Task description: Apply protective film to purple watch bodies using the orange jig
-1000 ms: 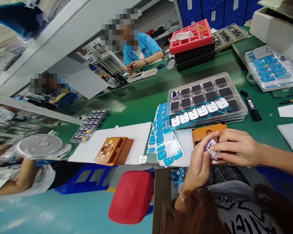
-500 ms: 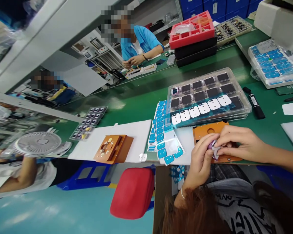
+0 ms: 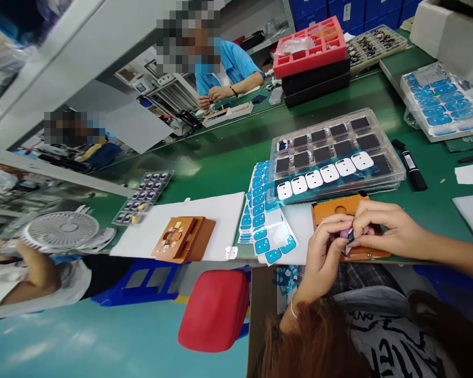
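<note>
My left hand (image 3: 323, 252) and my right hand (image 3: 382, 228) meet over an orange jig (image 3: 333, 209) at the near edge of the green bench. Between their fingertips they pinch a small purple part (image 3: 346, 233) with a white film on it. Just beyond the jig lies a clear tray (image 3: 394, 173) of dark square parts, with a strip of white stickers (image 3: 325, 177) along its front row. Sheets of blue stickers (image 3: 260, 215) lie fanned out to the left of my hands.
A second orange jig (image 3: 183, 239) rests on a white sheet further left. A black marker (image 3: 410, 164) lies right of the tray. Red and black trays (image 3: 311, 58) stand at the back. Co-workers sit across the bench and at far left by a white fan (image 3: 61, 231).
My hands have closed in tighter around the purple part, and less of its white film shows. The view has shifted slightly.
</note>
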{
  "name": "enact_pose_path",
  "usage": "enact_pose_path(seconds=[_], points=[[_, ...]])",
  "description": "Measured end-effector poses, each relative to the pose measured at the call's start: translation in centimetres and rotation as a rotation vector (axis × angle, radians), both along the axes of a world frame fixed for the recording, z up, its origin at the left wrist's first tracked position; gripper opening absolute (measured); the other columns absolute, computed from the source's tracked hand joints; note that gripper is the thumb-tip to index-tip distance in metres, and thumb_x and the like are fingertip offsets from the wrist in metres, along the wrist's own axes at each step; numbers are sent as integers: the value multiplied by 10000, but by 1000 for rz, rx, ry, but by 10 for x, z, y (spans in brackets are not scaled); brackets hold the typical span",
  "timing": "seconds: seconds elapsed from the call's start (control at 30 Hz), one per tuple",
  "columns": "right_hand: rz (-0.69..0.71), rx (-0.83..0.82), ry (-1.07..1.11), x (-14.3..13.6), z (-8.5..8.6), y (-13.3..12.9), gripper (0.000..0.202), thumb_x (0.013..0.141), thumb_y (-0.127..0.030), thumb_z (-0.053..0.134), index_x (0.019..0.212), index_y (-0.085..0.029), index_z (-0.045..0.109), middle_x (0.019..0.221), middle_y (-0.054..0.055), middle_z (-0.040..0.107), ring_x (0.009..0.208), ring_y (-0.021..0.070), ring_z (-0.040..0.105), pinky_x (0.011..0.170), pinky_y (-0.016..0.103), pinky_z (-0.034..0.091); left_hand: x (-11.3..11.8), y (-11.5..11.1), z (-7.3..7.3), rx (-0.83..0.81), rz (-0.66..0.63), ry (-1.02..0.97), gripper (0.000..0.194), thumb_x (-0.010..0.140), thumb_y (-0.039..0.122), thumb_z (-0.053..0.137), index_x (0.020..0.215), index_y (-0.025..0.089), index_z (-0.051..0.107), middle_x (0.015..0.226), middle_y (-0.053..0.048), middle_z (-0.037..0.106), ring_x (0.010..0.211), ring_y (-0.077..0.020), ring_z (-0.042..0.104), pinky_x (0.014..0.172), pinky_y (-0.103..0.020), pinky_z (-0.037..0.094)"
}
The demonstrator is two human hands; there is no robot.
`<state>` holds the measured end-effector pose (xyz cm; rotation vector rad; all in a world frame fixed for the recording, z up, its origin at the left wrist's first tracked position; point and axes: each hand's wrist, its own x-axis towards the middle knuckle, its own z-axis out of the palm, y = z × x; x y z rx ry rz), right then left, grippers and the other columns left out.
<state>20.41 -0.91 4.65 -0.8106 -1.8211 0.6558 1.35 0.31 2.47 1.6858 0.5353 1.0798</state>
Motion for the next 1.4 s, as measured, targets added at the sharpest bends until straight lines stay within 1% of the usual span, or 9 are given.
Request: enact_pose_path(seconds=[0.27,0.4,0.57,0.67,0.8,0.9,1.0,1.13,1.4], points=[[15,31,-27,3,2,1,137,896,-215,692,772,-187,644,711,-23,568,568,59,502,509,166,412,0,0,3,-10,2,3,250,1015,357,478,1168,232,633,1237,-81,655,1193,-194,600,1036,-360,478],[67,59,-49,5,3,-1,159,902,-214,688,753,-185,642,693,-18,558,595,71,512,528,183,411,1,-1,0,-96,73,-75,263,1025,362,452,1147,229,644,1208,-73,674,1194,-189,613,1056,-358,476],[209,65,64,10,3,1,168,885,-271,726,773,-185,634,703,-14,578,624,81,529,563,209,434,1,0,-3,-363,85,-247,307,1012,454,449,1140,229,614,1201,-73,679,881,-163,716,788,-321,582],[206,16,135,19,7,8,216,840,-332,772,739,-191,644,717,-3,588,649,102,546,574,238,454,0,3,1,-477,87,-264,359,975,527,496,1110,208,593,1181,-92,685,788,-156,713,726,-317,584],[97,-239,135,34,14,16,253,821,-365,779,725,-193,619,713,17,641,657,132,605,591,267,498,-2,9,8,-557,74,-269,384,950,566,517,1085,210,571,1164,-90,682,792,-160,707,713,-312,572],[-75,-374,-17,42,13,20,295,799,-435,766,878,-198,609,682,-4,644,561,115,557,510,245,443,-4,11,10,-579,52,-283,379,951,562,522,1084,209,563,1140,-78,683,749,-137,694,650,-265,537],[-155,-299,-267,46,8,26,299,849,-474,685,939,-196,622,615,-23,599,502,105,482,476,245,368,-5,12,10,-595,25,-291,376,951,558,527,1090,210,557,1144,-79,684,728,-127,688,621,-249,516],[-160,-216,-506,49,2,29,297,901,-505,605,906,-212,654,577,-28,556,485,110,478,485,242,334,-6,13,8,-601,23,-279,405,945,583,522,1095,207,551,1173,-95,680,739,-136,690,627,-259,518],[-283,-112,-660,53,-5,27,373,924,-584,545,961,-224,636,558,-21,591,444,135,517,490,263,320,-3,11,12,-610,58,-299,395,947,578,520,1120,224,546,1178,-84,673,728,-129,683,697,-292,562]])
